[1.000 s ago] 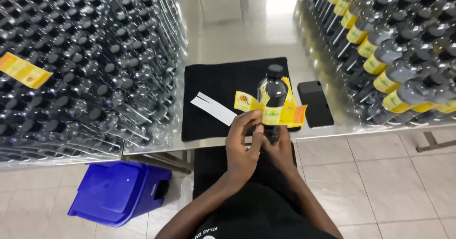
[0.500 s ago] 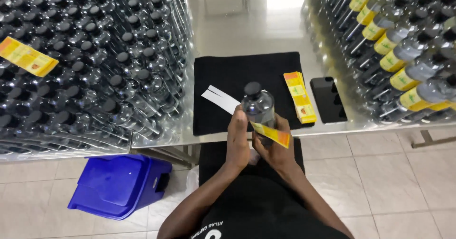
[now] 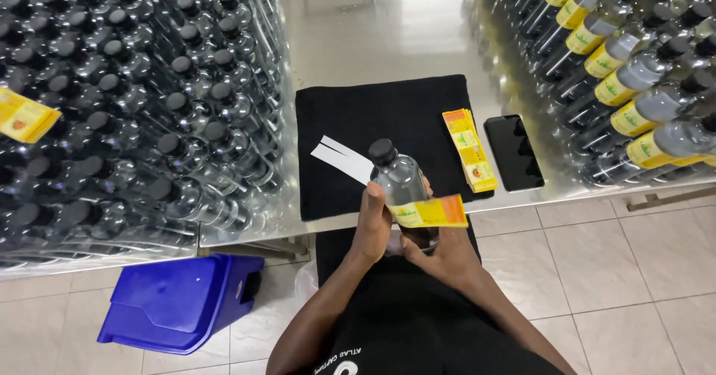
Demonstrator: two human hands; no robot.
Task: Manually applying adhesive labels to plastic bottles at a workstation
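Far left: rows of unlabelled bottles (image 3: 142,99) with black caps, lying packed on the metal worktop (image 3: 388,32); one yellow label (image 3: 22,115) rests on top of them. Blue bin (image 3: 179,312) on the tiled floor below. Centre: black cloth (image 3: 350,121) on the worktop, white backing strips (image 3: 341,157) on it. Left hand (image 3: 371,222) wraps the clear bottle (image 3: 399,181) from its left side, fingers closed round the body. The bottle is held over the worktop's near edge, above the lap, cap pointing up and away, long axis roughly upright with a slight lean to the left. Yellow-orange label (image 3: 431,212) stuck across the bottle's lower body, free end sticking out to the right. Right hand (image 3: 440,252) sits below and right, fingers curled under the bottle base, thumb near the label; it's the hand nearer that loose end. Further right: stack of labels (image 3: 470,150) on the cloth edge, dark phone (image 3: 513,152) just beside, then labelled bottles (image 3: 634,77).
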